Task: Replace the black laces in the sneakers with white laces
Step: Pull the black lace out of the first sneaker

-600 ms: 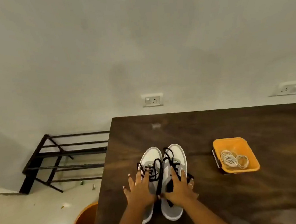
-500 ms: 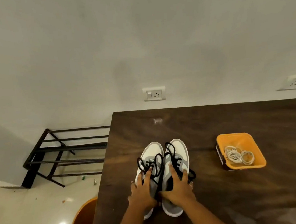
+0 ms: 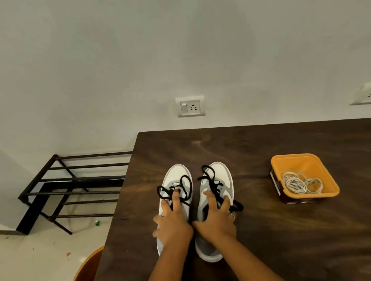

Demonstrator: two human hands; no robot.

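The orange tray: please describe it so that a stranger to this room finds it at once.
On the dark wooden table against the white wall, look to the right of the sneakers. A small orange tray stands there, apart from them. It alone on the table is brightly coloured, and it holds coiled white laces.

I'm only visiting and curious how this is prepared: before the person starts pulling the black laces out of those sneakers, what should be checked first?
1. Sneakers set flat on the table: ok. The left sneaker and right sneaker lie side by side with a gap between them.
2. Sneakers steadied: ok. The left hand holds the left one and the right hand holds the right one.
3. Black laces reachable: ok. They lie loose on top of both sneakers.
4. Knots undone: cannot tell.
5. White laces at hand: ok. They are in the orange basket to the right.
6. Enough white laces for both sneakers: cannot tell, they are tangled.
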